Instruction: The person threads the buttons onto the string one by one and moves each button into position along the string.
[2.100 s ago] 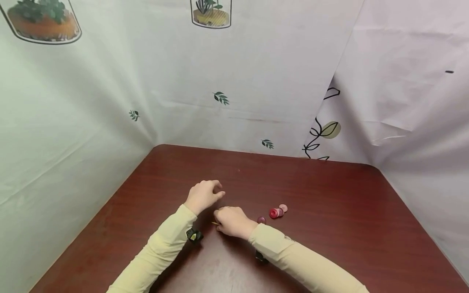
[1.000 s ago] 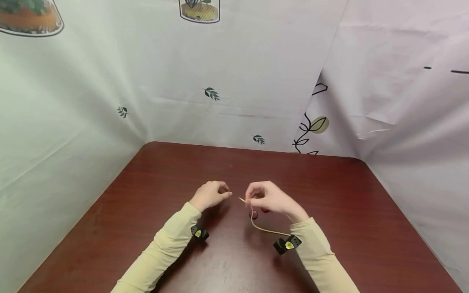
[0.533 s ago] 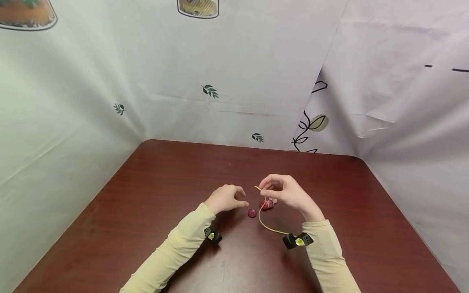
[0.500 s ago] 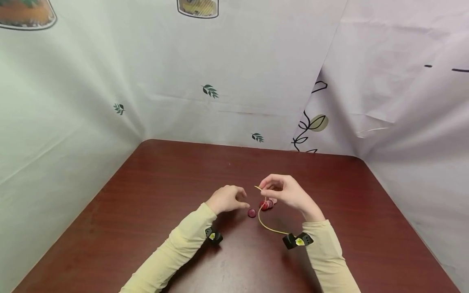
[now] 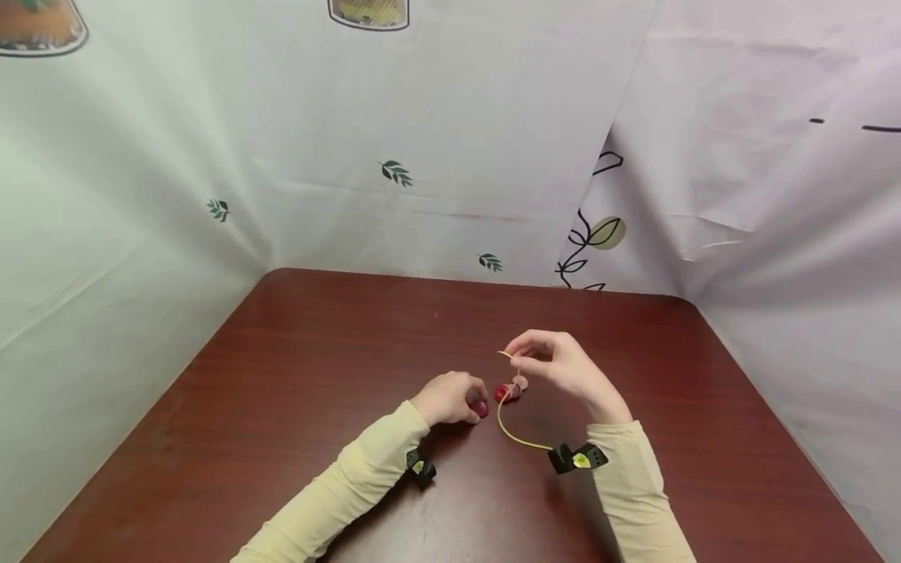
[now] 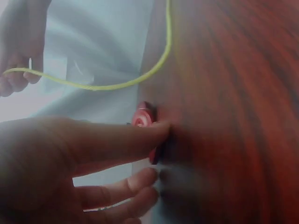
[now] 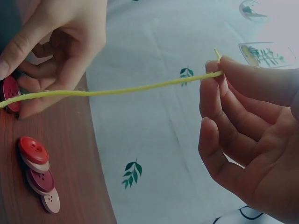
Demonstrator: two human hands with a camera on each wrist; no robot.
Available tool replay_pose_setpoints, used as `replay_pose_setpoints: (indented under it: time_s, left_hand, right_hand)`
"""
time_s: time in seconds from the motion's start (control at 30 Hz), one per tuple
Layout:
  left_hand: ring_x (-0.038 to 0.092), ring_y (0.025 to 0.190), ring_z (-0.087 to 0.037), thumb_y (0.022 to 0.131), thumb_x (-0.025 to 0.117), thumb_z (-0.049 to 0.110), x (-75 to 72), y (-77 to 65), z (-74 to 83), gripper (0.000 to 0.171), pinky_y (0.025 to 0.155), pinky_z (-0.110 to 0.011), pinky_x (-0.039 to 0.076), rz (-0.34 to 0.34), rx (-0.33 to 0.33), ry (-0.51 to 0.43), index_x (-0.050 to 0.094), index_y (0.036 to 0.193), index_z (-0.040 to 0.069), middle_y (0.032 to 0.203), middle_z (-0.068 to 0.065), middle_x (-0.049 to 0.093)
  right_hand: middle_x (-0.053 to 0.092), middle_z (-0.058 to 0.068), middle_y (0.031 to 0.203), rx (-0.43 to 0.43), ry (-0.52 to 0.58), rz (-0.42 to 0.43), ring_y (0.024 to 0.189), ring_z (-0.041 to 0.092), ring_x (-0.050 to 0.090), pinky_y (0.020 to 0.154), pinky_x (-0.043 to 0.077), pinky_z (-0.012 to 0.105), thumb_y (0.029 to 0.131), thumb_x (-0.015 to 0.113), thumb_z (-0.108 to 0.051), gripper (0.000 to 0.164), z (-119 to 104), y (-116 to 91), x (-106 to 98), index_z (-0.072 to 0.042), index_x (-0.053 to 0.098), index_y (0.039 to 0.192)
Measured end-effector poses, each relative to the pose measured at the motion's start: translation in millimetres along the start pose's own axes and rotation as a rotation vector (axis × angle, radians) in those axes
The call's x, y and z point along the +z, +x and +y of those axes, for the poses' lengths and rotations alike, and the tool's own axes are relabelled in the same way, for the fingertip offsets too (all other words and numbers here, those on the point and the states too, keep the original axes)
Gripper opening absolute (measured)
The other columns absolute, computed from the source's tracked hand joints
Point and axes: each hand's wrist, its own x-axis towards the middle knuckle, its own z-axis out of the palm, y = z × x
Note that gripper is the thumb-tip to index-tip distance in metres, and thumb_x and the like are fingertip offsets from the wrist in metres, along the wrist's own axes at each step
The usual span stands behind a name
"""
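My right hand [image 5: 566, 367] pinches a yellow cord [image 7: 140, 87] close to its tip, between thumb and index finger, above the table. From there the cord hangs in a curve toward the right wrist. At the table surface, my left hand [image 5: 446, 399] has its thumb and fingers on the edges of a dark red button [image 7: 10, 92], which stands tilted. In the left wrist view the thumb covers part of that button [image 6: 154, 156]. Beside it lies an overlapping row of several buttons: a bright red button [image 7: 33, 149], a dark red one and pale pink ones.
The brown wooden table [image 5: 338, 336] has rounded far corners. A pale cloth with printed leaves [image 5: 450, 117] hangs behind it and along both sides. Each wrist carries a small black camera, such as the right one [image 5: 577, 458].
The right hand has moved right and up with the cord, uncovering the buttons. My left hand has moved right and down to the single dark red button and taken its edges, tilting it.
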Motion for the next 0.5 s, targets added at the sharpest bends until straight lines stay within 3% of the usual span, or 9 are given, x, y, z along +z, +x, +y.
replay_pose_setpoints:
  time_s: [0.27, 0.5]
  left_hand:
    - [0.051, 0.065, -0.009, 0.074, 0.082, 0.022, 3.8, 3.2, -4.8, 0.018, 0.059, -0.024, 0.039, 0.014, -0.01, -0.003, 0.069, 0.086, 0.019, 0.066, 0.006, 0.055]
    - [0.055, 0.074, -0.011, 0.073, 0.081, 0.021, -11.9, 3.3, -8.6, 0.018, 0.069, -0.026, 0.045, 0.077, 0.031, -0.063, 0.069, 0.085, 0.015, 0.079, 0.003, 0.061]
  right_hand:
    - [0.069, 0.014, 0.089, 0.019, -0.041, 0.03, 0.078, 0.024, 0.063, 0.067, 0.048, 0.022, 0.088, 0.068, -0.008, 0.012, 6, 1, -2, -0.005, 0.07, 0.1]
    - [0.07, 0.005, 0.082, 0.036, -0.096, 0.044, 0.072, 0.012, 0.061, 0.066, 0.046, 0.024, 0.088, 0.069, -0.011, 0.009, 8, 2, 0, -0.008, 0.07, 0.096]
